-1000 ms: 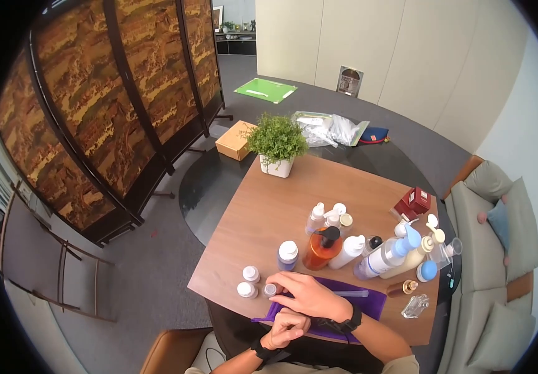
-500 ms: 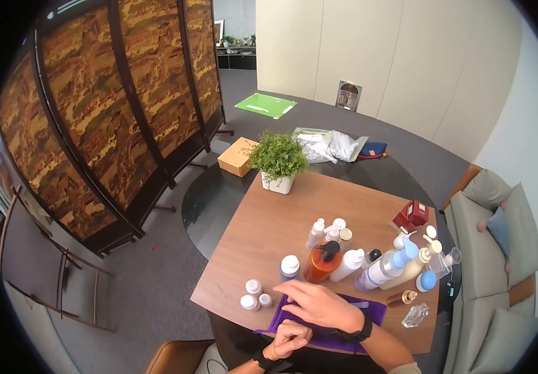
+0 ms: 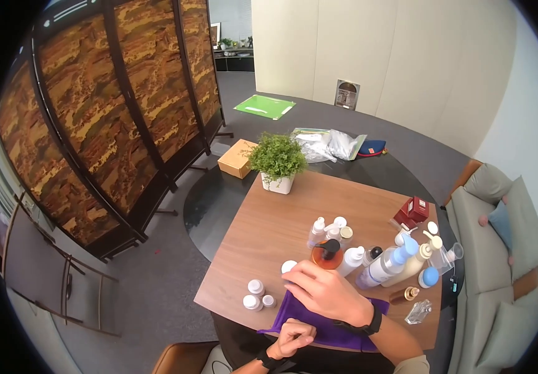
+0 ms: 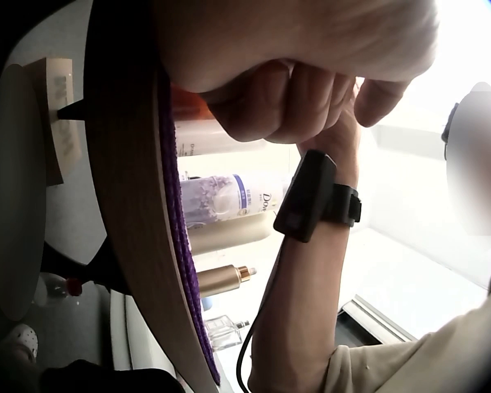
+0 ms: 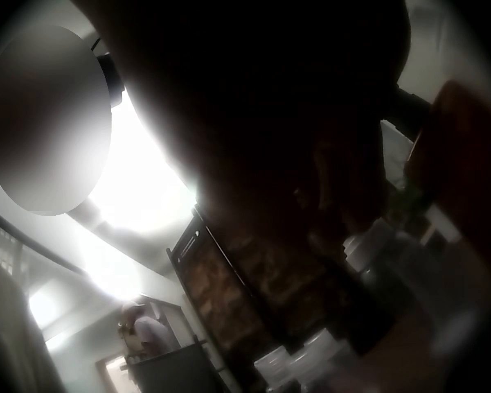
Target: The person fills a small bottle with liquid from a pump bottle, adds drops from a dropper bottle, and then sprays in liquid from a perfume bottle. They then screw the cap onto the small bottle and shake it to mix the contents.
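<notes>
Bottle: the bottle with a smooth, round white plastic cap (image 3: 288, 267) is on the brown wood-grain surface (image 3: 263, 230), far left of the right hand (image 3: 328, 294), just off its fingertips; we read its long axis as upright, body mostly hidden.
Nearer hand: right, over the purple fabric cloth (image 3: 326, 331). Fingers reach out relaxed, nothing gripped that we can see. Contact with the cap: can't tell.
Left hand: the left hand (image 3: 295, 336) sits nearer us at the cloth, fingers curled in, no object visible in it.
Left cluster: three small upright cylindrical white-capped containers (image 3: 256, 288), close together.
Behind right hand: glossy amber bottle with a black pump (image 3: 326, 257); right of it, opaque white bottle (image 3: 350, 262).
Far right: faceted clear glass bottle (image 3: 418, 312).
</notes>
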The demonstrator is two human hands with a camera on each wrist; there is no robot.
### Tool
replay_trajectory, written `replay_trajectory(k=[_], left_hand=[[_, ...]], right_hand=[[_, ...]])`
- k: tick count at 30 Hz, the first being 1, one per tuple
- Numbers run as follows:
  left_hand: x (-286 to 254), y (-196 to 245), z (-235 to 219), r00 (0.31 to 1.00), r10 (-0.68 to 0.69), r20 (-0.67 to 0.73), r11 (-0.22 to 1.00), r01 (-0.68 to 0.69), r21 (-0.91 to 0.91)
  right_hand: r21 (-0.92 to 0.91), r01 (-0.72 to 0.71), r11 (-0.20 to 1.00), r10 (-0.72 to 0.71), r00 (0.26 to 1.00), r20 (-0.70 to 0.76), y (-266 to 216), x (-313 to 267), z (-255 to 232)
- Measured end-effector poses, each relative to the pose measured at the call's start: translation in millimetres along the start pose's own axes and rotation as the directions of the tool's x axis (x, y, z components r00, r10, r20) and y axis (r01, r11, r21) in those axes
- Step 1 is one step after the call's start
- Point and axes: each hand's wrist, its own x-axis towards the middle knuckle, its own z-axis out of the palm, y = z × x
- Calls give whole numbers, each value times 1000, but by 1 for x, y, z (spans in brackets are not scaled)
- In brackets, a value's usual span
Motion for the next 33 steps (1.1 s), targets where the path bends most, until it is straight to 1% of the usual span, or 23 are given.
replay_trajectory(k=[4, 6, 7, 9, 13, 15, 16, 18, 22, 24, 28, 30, 31, 33], left_hand=[[2, -1, -1, 1000, 14, 0, 1000, -14, 1], [1, -1, -2, 1000, 8, 20, 1000, -8, 19], [1, -1, -2, 1000, 12, 17, 1000, -12, 24], [1, -3, -2, 1000, 14, 21, 1000, -14, 20], [1, -3, -1, 1000, 17, 0, 999, -17, 30], [1, -4, -1, 1000, 22, 3, 999, -22, 35], [0, -4, -1, 1000, 23, 2, 999, -23, 35], [1, -4, -1, 1000, 19, 10, 999, -19, 47], [0, -6, -2, 1000, 17, 25, 998, -18, 67], [1, -2, 0, 1000, 11, 17, 997, -12, 76], [2, -1, 1, 998, 28, 52, 996, -32, 83], [2, -1, 1, 999, 18, 34, 995, -22, 100], [0, -6, -5, 999, 22, 42, 994, -26, 103], [-7, -22, -21, 993, -2, 121, 992, -14, 127]], right_hand=[[-58, -39, 998, 40, 999, 6, -15, 13, -9], [-176, -42, 984, 31, 997, -68, -18, 22, -11], [-174, -35, 984, 24, 997, -67, -14, 22, -8], [-93, -49, 994, 54, 997, 48, -1, 20, 1], [-61, -64, 996, 67, 996, 56, 0, 21, 6], [-63, -148, 987, 153, 985, 78, -1, 20, 4], [-63, -147, 987, 152, 985, 79, -2, 19, 5], [-127, -150, 980, 162, 983, 89, -4, 18, 7], [-141, -146, 979, 162, 980, 112, 0, 15, 11], [-93, -110, 989, 123, 982, 142, 2, 13, 11], [-104, -119, 987, 132, 983, 127, 0, 8, 14], [-57, -92, 994, 96, 993, 67, 4, 6, 18], [-63, -90, 994, 93, 994, 59, 6, 4, 19], [-24, -45, 999, 47, 995, 85, 10, 1, 20]])
